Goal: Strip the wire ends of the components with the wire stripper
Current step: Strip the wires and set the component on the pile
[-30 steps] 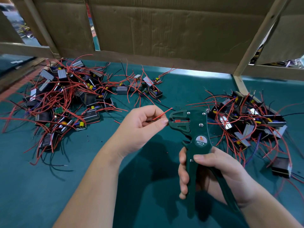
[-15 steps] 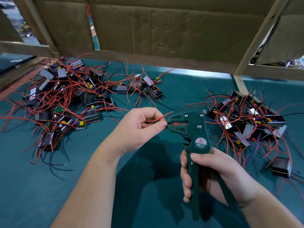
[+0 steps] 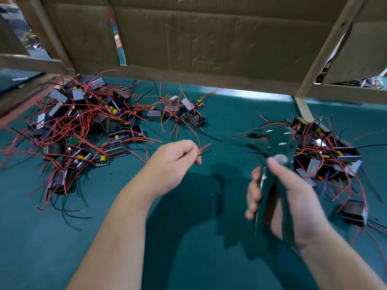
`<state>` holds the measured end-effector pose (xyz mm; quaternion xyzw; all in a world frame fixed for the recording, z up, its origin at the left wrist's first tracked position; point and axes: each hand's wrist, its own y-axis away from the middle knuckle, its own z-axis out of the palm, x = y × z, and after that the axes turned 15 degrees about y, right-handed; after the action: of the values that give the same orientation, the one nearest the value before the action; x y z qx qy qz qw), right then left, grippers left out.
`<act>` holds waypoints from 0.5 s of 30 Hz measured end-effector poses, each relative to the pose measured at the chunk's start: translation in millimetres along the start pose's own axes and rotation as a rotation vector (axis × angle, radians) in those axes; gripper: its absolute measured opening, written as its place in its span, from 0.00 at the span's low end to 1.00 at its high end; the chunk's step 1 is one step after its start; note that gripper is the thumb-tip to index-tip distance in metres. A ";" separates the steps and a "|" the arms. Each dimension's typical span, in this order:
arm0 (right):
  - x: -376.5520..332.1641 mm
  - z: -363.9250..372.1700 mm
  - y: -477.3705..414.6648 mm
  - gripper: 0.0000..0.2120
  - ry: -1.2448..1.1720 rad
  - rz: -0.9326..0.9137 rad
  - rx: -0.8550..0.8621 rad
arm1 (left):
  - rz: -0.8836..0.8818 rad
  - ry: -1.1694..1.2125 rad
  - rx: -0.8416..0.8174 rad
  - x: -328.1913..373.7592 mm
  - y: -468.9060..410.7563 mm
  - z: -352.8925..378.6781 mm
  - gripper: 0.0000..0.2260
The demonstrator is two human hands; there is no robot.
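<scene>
My left hand (image 3: 171, 166) pinches a red and a black wire (image 3: 204, 149) between thumb and fingers, and their short ends stick out to the right. My right hand (image 3: 280, 197) grips the handles of the dark green wire stripper (image 3: 270, 147), which is blurred by motion. Its jaws point up and left and stand well apart from the wire ends. Whatever component hangs on these wires is hidden inside my left hand.
A big heap of black components with red wires (image 3: 79, 130) lies on the green mat (image 3: 188, 237) at the left. A smaller heap (image 3: 326, 153) lies at the right, with one black component (image 3: 355, 212) apart. Cardboard walls and wooden battens (image 3: 303, 105) close the back.
The stripper's jaws were on the wire end; now the stripper has pulled away to the right and is blurred. My left hand has drawn back slightly left with the wires.
</scene>
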<state>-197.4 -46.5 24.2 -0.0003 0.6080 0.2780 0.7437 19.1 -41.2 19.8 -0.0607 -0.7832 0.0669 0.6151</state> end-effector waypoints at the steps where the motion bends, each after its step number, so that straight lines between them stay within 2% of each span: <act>1: -3.5 -6.0 -1.4 0.14 -0.026 -0.050 0.039 | 0.003 0.017 0.013 -0.5 -0.1 -2.9 0.11; 5: -3.8 -16.8 -0.5 0.13 -0.026 -0.171 0.019 | 0.009 0.076 -0.008 -1.8 -0.9 -1.0 0.11; 12: 12.5 5.0 2.4 0.29 0.059 -0.170 -0.226 | -0.052 0.094 -0.153 0.2 -1.3 22.0 0.12; 15: 15.3 9.3 3.9 0.27 0.050 -0.173 -0.278 | -0.085 0.099 -0.183 -2.6 -1.3 24.1 0.12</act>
<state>-189.0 -33.7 14.2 -0.1624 0.5798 0.2942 0.7422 -3.7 -43.6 11.9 -0.0868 -0.7564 -0.0340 0.6474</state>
